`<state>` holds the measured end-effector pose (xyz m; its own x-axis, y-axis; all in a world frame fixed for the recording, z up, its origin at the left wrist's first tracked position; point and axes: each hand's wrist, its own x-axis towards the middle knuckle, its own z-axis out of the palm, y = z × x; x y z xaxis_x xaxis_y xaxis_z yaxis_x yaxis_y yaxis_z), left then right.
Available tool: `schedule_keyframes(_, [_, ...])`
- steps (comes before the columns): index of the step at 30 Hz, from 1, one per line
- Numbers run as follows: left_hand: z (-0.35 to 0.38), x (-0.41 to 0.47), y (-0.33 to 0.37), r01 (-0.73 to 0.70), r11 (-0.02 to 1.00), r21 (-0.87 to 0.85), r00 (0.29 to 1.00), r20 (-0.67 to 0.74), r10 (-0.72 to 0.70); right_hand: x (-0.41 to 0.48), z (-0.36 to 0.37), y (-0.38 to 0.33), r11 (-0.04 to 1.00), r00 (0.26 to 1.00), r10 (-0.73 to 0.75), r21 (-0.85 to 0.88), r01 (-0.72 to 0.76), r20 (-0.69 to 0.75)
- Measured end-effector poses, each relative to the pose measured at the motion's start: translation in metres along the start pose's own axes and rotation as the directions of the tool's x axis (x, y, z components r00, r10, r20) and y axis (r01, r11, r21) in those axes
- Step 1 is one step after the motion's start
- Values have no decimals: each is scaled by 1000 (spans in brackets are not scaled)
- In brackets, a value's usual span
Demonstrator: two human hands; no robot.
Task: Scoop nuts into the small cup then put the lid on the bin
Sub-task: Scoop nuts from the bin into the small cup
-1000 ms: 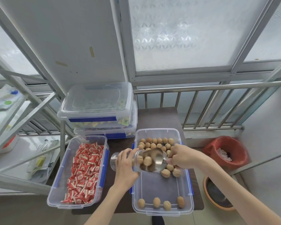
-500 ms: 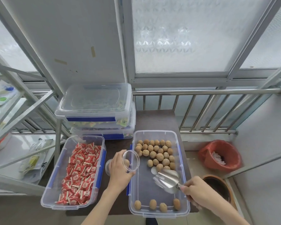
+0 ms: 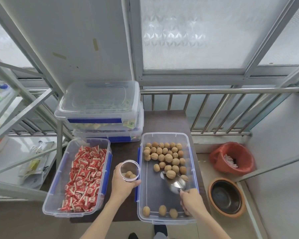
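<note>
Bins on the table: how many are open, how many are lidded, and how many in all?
Open bins: 2, the nut bin and the red candy bin
Lidded bins: 2, the top stacked bin and the lower stacked bin under it
Total: 4

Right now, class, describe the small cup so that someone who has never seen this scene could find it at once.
Start at the dark table by the railing, where two open clear bins sit side by side: the candy bin with red wrappers and the nut bin. Between them the left hand holds the small cup. It is the only round, clear container, with a couple of nuts inside.
</note>
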<state>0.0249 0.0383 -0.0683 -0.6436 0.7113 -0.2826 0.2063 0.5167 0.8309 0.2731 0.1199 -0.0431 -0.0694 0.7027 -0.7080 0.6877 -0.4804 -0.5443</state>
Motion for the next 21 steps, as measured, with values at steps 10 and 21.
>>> schedule_keyframes(10, [1,-4,-2,7,999,-40,1000,-3,-8,32,26,-32,987,989,-129,-101,121,-68])
schedule_keyframes(21, [0,-1,-2,27,998,-53,1000,6,-27,62,40,-58,969,999,-28,247,32,-19])
